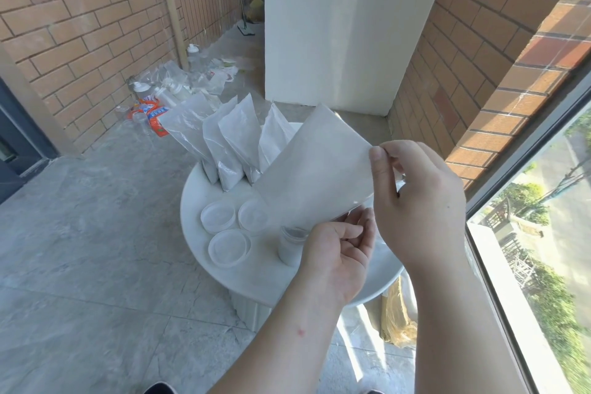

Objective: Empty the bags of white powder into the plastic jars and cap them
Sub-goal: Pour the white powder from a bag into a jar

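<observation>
I hold a flat, translucent white bag (316,169) tilted above the round white table (198,189). My right hand (419,201) pinches its upper right corner. My left hand (339,253) grips its lower edge from beneath. Just under that lower edge stands a small plastic jar (290,246) filled with white powder, without a cap. Three clear round lids (229,248) lie on the table to the jar's left. Several full bags of white powder (224,141) stand upright in a row at the table's far side.
Empty bottles and plastic wrappers (166,93) litter the floor by the brick wall. A white pillar (345,25) rises behind the table. A window (543,233) runs along the right. A crumpled yellowish bag (398,320) lies under the table's right edge.
</observation>
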Demonstrator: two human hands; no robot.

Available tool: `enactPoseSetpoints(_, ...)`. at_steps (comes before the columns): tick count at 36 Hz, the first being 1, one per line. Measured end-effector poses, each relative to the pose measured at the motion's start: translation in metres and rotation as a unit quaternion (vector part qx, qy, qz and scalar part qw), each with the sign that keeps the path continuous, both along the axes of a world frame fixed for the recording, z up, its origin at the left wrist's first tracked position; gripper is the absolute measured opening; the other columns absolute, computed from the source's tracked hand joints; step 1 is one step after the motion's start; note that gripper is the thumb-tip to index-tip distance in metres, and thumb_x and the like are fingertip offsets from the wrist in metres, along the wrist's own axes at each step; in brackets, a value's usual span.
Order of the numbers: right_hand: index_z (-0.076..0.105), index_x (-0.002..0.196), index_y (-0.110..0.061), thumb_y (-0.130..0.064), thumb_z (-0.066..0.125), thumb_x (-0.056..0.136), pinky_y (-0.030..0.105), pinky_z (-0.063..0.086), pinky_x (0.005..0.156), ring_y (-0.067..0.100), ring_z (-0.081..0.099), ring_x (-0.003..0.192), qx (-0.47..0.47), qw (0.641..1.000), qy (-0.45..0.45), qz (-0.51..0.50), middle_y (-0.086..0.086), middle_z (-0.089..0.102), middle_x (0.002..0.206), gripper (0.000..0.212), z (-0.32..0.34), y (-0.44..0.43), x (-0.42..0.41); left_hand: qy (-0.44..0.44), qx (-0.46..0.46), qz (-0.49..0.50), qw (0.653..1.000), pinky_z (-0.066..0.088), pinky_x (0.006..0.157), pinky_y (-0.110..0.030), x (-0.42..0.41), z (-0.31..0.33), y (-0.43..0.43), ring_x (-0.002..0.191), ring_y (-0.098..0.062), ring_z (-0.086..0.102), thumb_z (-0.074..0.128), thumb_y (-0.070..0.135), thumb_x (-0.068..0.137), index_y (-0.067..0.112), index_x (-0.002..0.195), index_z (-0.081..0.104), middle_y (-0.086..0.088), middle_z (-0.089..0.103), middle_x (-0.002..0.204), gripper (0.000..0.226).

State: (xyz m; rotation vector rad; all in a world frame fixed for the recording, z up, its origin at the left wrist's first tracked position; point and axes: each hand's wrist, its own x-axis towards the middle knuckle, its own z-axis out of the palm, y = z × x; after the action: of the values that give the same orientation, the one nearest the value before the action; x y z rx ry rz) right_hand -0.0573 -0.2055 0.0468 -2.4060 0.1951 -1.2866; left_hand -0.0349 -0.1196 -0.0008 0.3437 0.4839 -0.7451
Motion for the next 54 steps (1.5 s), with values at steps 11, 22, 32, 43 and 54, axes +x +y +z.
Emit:
enactPoseSetpoints(11, 0.067, 0.089, -0.011, -0.027, 0.052, 0.103, 0.046, 0.048, 0.058, 0.028, 0.059, 0.07, -0.01, 1.0, -0.009, 0.008, 0.002, 0.062, 0.079, 0.027, -0.002, 0.002, 0.001, 0.0, 0.014, -0.008, 1.0, 0.059, 0.073, -0.029, 0.0, 0.0, 0.0, 0.061, -0.02, 0.071, 0.033, -0.023, 0.083, -0.004, 0.094, 0.064, -0.012, 0.072, 0.081, 0.038)
enactPoseSetpoints(22, 0.067, 0.09, -0.009, -0.026, 0.052, 0.103, 0.046, 0.048, 0.06, 0.027, 0.058, 0.071, -0.019, 1.0, -0.019, 0.008, 0.002, 0.062, 0.079, 0.026, 0.001, 0.003, -0.001, 0.002, 0.014, -0.002, 1.0, 0.055, 0.088, -0.033, 0.0, 0.0, 0.0, 0.062, -0.022, 0.072, 0.032, -0.024, 0.084, -0.005, 0.089, 0.064, -0.013, 0.071, 0.081, 0.037)
enactPoseSetpoints(32, 0.067, 0.089, -0.01, -0.026, 0.052, 0.103, 0.048, 0.048, 0.059, 0.03, 0.059, 0.071, -0.028, 0.999, -0.021, -0.004, 0.003, 0.062, 0.079, 0.026, 0.004, 0.004, -0.001, -0.007, 0.009, -0.002, 1.0, 0.057, 0.081, -0.029, 0.0, -0.001, -0.001, 0.06, -0.019, 0.071, 0.03, -0.025, 0.083, -0.003, 0.093, 0.065, -0.012, 0.07, 0.085, 0.042)
enactPoseSetpoints(43, 0.065, 0.086, -0.011, -0.027, 0.053, 0.102, 0.047, 0.048, 0.057, 0.031, 0.059, 0.07, -0.03, 0.999, 0.016, 0.001, 0.002, 0.062, 0.08, 0.026, 0.001, 0.007, 0.002, -0.011, 0.031, -0.008, 0.999, 0.05, 0.046, -0.018, -0.002, 0.004, 0.0, 0.05, -0.013, 0.066, 0.029, -0.025, 0.083, 0.0, 0.109, 0.061, -0.006, 0.071, 0.074, 0.048)
enactPoseSetpoints(54, 0.068, 0.088, -0.008, -0.023, 0.055, 0.103, 0.044, 0.046, 0.056, 0.028, 0.058, 0.069, -0.043, 0.999, -0.021, 0.015, 0.004, 0.063, 0.079, 0.025, -0.001, 0.009, -0.001, -0.007, 0.047, 0.0, 0.999, 0.046, 0.041, -0.016, -0.003, 0.007, 0.0, 0.045, -0.013, 0.064, 0.027, -0.025, 0.084, -0.002, 0.127, 0.057, -0.004, 0.072, 0.07, 0.057)
